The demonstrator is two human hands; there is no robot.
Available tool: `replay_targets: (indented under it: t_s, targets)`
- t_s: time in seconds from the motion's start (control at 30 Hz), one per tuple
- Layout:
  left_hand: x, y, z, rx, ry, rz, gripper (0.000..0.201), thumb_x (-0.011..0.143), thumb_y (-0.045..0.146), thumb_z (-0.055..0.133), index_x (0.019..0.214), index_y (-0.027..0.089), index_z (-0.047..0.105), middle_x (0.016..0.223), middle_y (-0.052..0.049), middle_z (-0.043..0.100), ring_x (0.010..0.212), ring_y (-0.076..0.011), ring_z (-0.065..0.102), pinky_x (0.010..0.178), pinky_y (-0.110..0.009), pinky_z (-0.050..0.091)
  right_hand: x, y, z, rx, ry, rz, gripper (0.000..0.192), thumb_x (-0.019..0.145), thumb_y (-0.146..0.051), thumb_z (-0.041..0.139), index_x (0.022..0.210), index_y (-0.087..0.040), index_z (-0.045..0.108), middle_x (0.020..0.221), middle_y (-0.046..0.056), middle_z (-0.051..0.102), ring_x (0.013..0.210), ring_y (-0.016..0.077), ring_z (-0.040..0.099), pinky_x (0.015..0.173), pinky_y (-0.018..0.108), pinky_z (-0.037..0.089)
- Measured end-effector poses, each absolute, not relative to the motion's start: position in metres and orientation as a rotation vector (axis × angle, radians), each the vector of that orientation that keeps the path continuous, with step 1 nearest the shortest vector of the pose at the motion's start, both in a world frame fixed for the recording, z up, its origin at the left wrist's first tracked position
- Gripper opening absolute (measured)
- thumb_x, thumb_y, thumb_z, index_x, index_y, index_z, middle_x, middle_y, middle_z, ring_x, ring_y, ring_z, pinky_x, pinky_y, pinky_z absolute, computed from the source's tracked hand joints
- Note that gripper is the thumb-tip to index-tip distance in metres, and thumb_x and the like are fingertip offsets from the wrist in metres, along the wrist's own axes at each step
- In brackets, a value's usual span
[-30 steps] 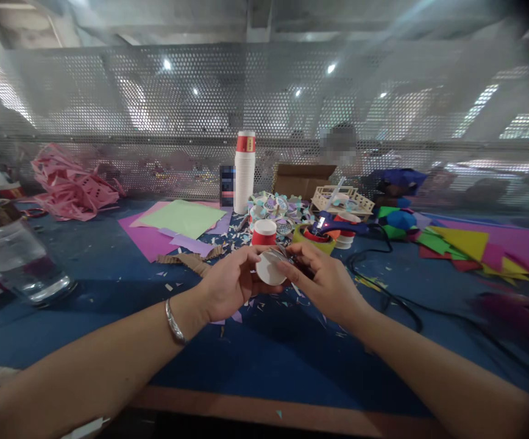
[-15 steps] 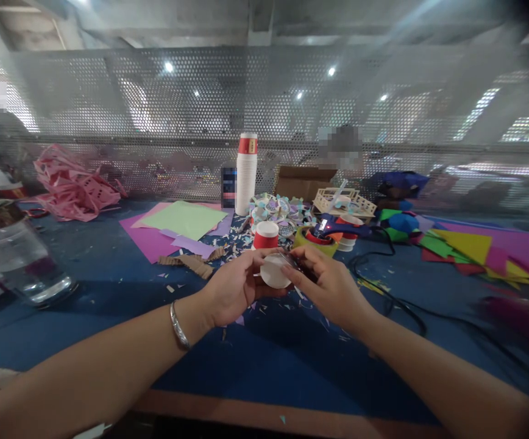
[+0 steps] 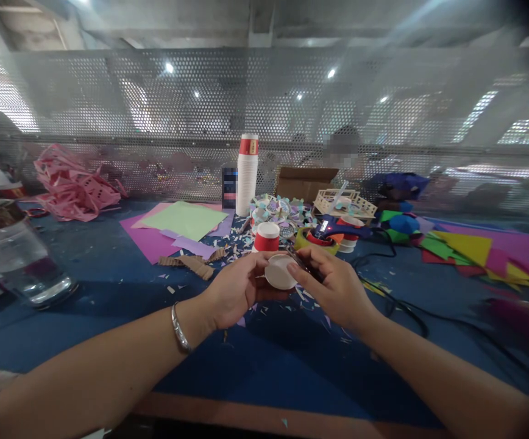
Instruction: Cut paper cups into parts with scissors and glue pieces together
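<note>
Between both hands is a white round paper piece (image 3: 280, 272), its flat face toward me; it may be the base of a paper cup, though I cannot tell. My left hand (image 3: 237, 289) is closed on its left edge, fingers curling beneath. My right hand (image 3: 333, 286) is closed round a dark slim tool (image 3: 309, 265), mostly hidden by the fingers, and its thumb touches the right side of the white piece. Just beyond stands an upside-down red and white paper cup (image 3: 267, 236). Paper scraps (image 3: 264, 311) lie under and around the hands.
A tall stack of paper cups (image 3: 247, 183) stands behind a pile of cut paper pieces (image 3: 278, 210). A blue glue gun (image 3: 342, 228) rests at a yellow tape roll (image 3: 317, 241), its black cable (image 3: 406, 303) trailing right. Coloured sheets (image 3: 182, 219) and a glass jar (image 3: 27, 262) are left.
The white round piece has shifted slightly right and tilted a little in my hands. Both hands keep their hold.
</note>
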State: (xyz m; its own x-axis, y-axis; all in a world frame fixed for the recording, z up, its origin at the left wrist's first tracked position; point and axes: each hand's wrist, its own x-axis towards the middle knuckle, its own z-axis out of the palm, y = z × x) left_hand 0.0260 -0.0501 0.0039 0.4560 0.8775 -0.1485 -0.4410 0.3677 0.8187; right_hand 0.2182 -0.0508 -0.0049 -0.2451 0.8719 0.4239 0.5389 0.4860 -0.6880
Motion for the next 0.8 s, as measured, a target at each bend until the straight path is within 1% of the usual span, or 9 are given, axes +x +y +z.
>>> replay_targets:
  t_s: [0.13,0.33,0.53,0.63,0.8]
  targets:
    - [0.0259,-0.0502,0.0033,0.801,0.641,0.923,0.034,0.089,0.015,0.048,0.114,0.01,0.07,0.092,-0.014,0.073,0.082,-0.0212,0.069,0.07,-0.031,0.059,0.219,-0.0505,-0.0049,-1.168,-1.923,0.521,0.026,0.097,-0.046,0.058,0.095,-0.02,0.06,0.078,0.001,0.062,0.066,0.0149,0.054,0.06,0.028,0.044]
    - [0.0257,-0.0484,0.0021,0.804,0.67,0.93,0.035,0.095,0.015,0.042,0.117,0.01,0.069,0.096,-0.013,0.074,0.084,-0.0207,0.07,0.069,-0.031,0.06,0.2188,-0.051,-0.0031,-1.173,-1.928,0.533,0.025,0.097,-0.044,0.058,0.093,-0.02,0.059,0.076,0.0,0.059,0.065,0.0143,0.052,0.059,0.027,0.042]
    - [0.0248,-0.0465,-0.0013,0.828,0.659,0.948,0.03,0.096,0.017,0.045,0.109,0.011,0.071,0.095,-0.014,0.073,0.084,-0.0212,0.07,0.068,-0.031,0.059,0.2193,-0.0506,-0.0037,-1.178,-1.928,0.543,0.026,0.097,-0.045,0.057,0.093,-0.02,0.059,0.076,0.001,0.059,0.064,0.0146,0.051,0.057,0.027,0.04]
    - [0.0246,-0.0476,-0.0014,0.852,0.667,0.97,0.026,0.094,0.019,0.049,0.105,0.011,0.071,0.095,-0.013,0.073,0.084,-0.0216,0.07,0.068,-0.031,0.059,0.2192,-0.0505,-0.0036,-1.189,-1.931,0.528,0.026,0.097,-0.045,0.057,0.091,-0.02,0.059,0.073,0.0,0.057,0.062,0.0143,0.049,0.056,0.027,0.039]
    - [0.025,-0.0499,-0.0007,0.882,0.695,1.012,0.02,0.09,0.024,0.058,0.1,0.013,0.071,0.092,-0.011,0.073,0.082,-0.0223,0.07,0.068,-0.033,0.058,0.2193,-0.0507,-0.0035,-1.179,-1.923,0.523,0.026,0.097,-0.046,0.058,0.09,-0.02,0.058,0.074,0.0,0.057,0.064,0.0143,0.05,0.058,0.027,0.04]
